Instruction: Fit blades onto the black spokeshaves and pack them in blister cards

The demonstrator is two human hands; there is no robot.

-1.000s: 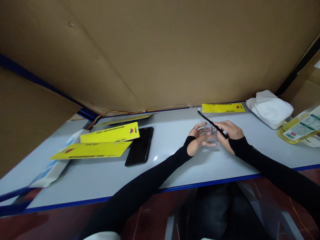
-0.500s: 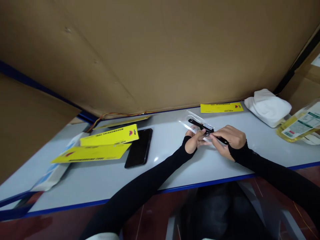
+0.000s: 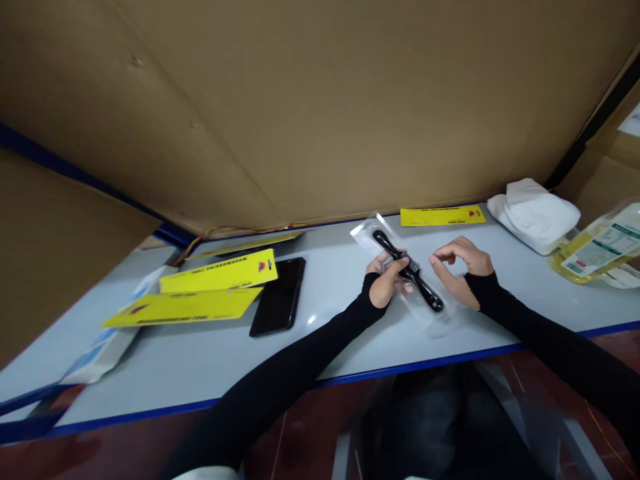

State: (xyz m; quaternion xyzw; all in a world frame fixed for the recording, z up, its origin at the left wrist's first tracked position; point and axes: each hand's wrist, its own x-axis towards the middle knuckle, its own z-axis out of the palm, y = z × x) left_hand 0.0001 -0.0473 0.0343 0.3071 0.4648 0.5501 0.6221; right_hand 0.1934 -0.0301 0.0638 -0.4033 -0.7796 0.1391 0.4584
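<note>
My left hand (image 3: 386, 280) is closed around the middle of a black spokeshave (image 3: 426, 293), its thumb pressing on top near the metal centre. The spokeshave lies in a clear plastic blister shell (image 3: 363, 233) that reaches past both ends of the tool and is held with it, slanting from far left to near right above the table. Just to the right, apart from the tool, my right hand (image 3: 463, 270) hangs with fingers bent and thumb and forefinger apart, holding nothing. The fingers of my left hand under the shell are partly hidden.
On the left, yellow printed cards (image 3: 185, 305) overlap a white-and-blue packet (image 3: 107, 350) and a black phone (image 3: 277, 297). Another yellow card (image 3: 443, 216) lies by the cardboard wall (image 3: 320, 113). A white cloth bundle (image 3: 534, 215) and a bottle of yellow liquid (image 3: 595, 247) stand right.
My right hand has let go of the spokeshave and its shell and drawn back to the right, its fingers parting. More of the tool now shows in my left hand.
</note>
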